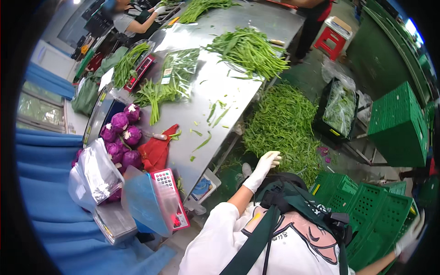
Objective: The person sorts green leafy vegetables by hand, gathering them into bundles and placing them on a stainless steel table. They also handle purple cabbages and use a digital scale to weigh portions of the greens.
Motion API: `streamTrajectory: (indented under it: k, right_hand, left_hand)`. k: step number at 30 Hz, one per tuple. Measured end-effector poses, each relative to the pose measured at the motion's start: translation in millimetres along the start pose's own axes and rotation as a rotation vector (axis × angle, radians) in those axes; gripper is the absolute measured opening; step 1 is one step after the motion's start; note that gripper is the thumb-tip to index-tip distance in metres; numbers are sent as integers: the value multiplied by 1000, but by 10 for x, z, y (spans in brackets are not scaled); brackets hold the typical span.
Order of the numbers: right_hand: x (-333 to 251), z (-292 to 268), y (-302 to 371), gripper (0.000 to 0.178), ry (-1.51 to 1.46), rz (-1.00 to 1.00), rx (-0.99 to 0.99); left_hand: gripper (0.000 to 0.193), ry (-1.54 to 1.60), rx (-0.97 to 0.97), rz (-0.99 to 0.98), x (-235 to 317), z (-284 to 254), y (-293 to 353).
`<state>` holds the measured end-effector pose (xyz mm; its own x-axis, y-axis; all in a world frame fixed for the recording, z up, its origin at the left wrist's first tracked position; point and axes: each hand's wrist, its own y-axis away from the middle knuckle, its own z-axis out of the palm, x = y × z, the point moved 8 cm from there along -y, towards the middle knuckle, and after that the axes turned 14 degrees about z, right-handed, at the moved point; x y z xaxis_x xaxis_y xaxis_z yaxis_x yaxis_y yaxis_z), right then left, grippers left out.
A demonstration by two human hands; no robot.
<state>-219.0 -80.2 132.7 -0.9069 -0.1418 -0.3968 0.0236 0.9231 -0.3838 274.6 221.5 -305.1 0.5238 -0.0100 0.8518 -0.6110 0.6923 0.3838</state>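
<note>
My left hand (263, 170), in a white glove, is held in front of my body beside the steel table, above the floor. Its fingers are stretched out and slightly bent, with nothing seen in them. Beneath and beyond it, a wide heap of green leafy stems (282, 128) covers the floor. Far to the right, my right hand (411, 236), also gloved, reaches out beside green plastic crates (380, 215). Its fingers look extended and somewhat blurred near the picture's rim; I see nothing held, and whether it touches a crate is unclear.
On the steel table (220, 87) lie bunched greens (250, 50), purple cabbages (120, 123), a red cloth (156, 149), a knife (159, 136) and a red-white scale (172, 192). Upturned green crates (396, 123), a black crate (337, 110) and a red stool (331, 39) stand rightward. Two people stand beyond.
</note>
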Motion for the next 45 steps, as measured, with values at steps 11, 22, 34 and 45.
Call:
streamTrajectory:
  k: [11, 22, 34, 45]
  right_hand:
    - [-3204, 3021, 1963, 30, -252, -661, -778]
    - [-3364, 3506, 3045, 26, -235, -675, -1174]
    - [-2723, 2841, 2632, 19, -300, -340, -836]
    - [-3221, 1131, 1368, 123, -825, -631, -870]
  left_hand:
    - [19, 177, 596, 520, 1046, -2376, -1]
    - [44, 711, 738, 500, 2129, -4679, -1799]
    - [53, -430, 354, 943, 4419, -2300, -738]
    - [70, -733, -593, 374, 3626, 1246, -292]
